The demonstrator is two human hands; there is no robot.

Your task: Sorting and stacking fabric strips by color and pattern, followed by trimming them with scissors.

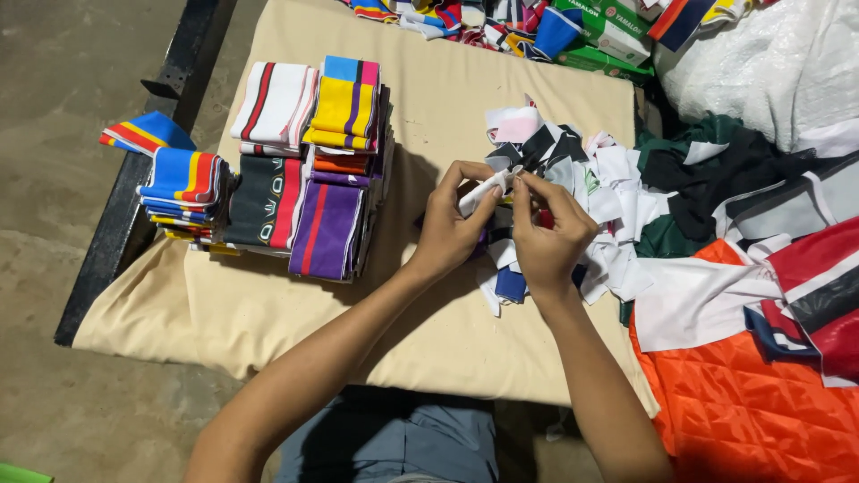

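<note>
We had both hands, left [445, 225] and right [548, 234], fingers pinched on a white scrap [484, 190]; folded stacks [304, 170] done left, big pile [591, 206] remaining right.

A bench [134, 192] with a dark frame is covered by a beige cloth [429, 331]. On the cloth, stacks of folded striped bands [304, 170] are set at the left, and a loose heap of small fabric pieces [582, 197] is spread toward the right. Green boxes [608, 36] are seen at the far edge, and an orange quilted fabric [743, 402] is draped at the right.
</note>
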